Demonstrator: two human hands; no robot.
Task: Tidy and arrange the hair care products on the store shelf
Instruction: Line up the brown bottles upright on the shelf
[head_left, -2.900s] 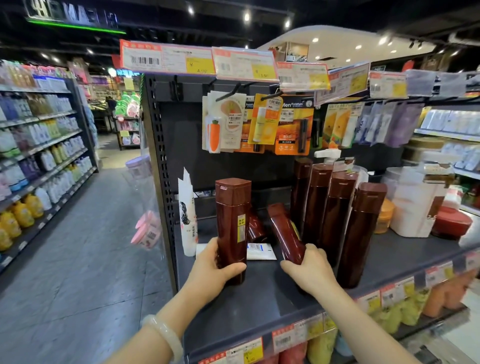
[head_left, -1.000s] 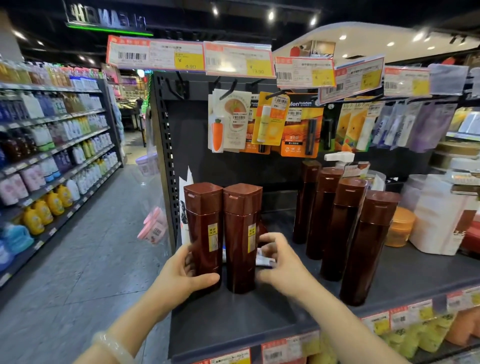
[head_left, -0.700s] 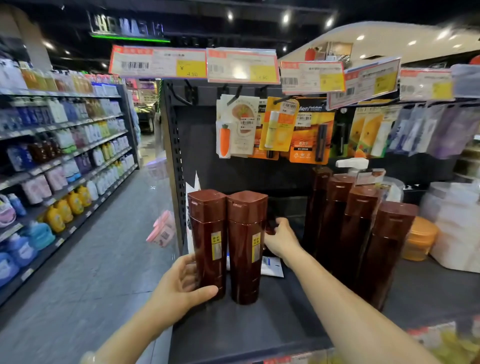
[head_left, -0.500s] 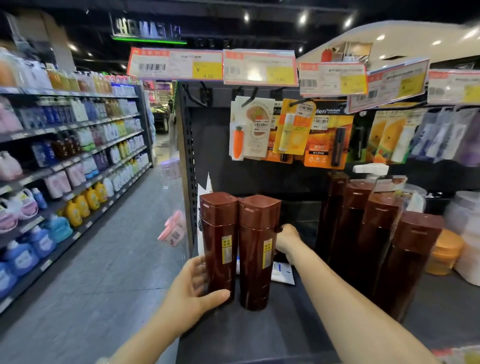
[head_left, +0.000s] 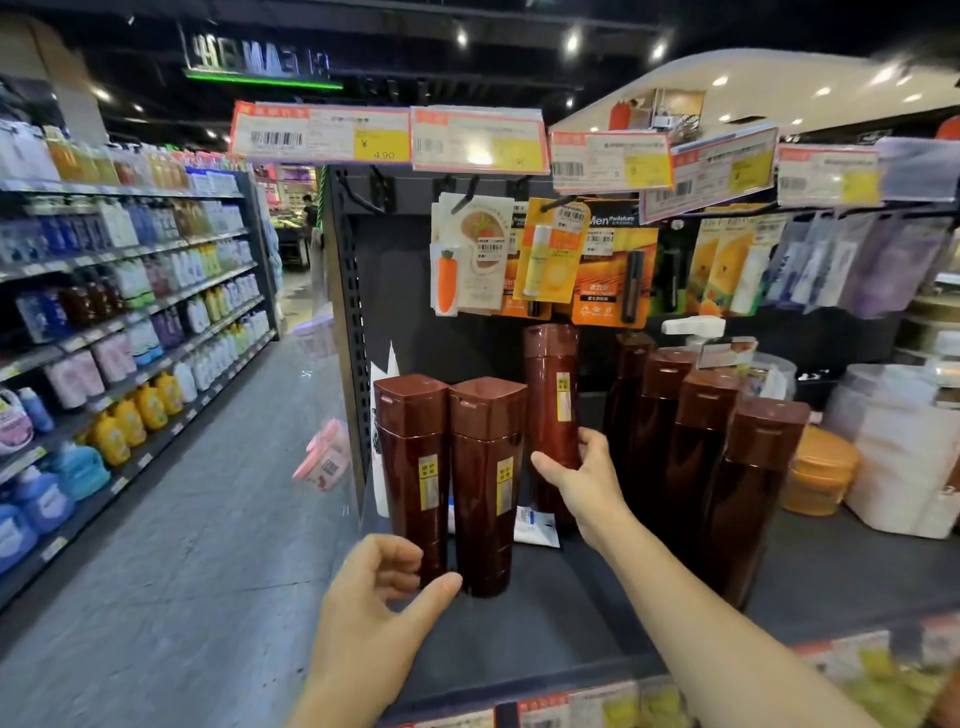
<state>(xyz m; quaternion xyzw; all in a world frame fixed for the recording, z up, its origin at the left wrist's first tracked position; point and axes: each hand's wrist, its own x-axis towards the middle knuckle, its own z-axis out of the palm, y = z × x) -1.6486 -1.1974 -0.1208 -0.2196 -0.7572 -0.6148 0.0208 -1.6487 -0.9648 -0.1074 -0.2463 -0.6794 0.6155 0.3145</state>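
Two brown bottles (head_left: 451, 478) stand upright side by side at the front left of the shelf (head_left: 545, 629), just as they did half a second ago, so that pair looks settled. Our left hand (head_left: 371, 618) sits just in front of the leftmost one; a moment ago its thumb lay against that bottle, and now the fingers (head_left: 387, 561) are loosely curled and holding nothing, with the thumb stretched toward the base. We cannot tell whether the thumb tip still touches the bottle.

Moving right, the real change is a third brown bottle (head_left: 551, 395). Half a second ago our right hand (head_left: 582, 480) was reaching in behind the pair; now it has this bottle upright, thumb on one side and fingers wrapped round the other, gripping its lower part. Whether its base rests on the shelf we cannot see. A small white packet (head_left: 537, 527) lies flat on the shelf below it.

Further right, a row of four matching bottles (head_left: 696, 467) runs front to back, unchanged.

We judge the fallen bottle is now recovered, and that it belongs behind or beside the pair.
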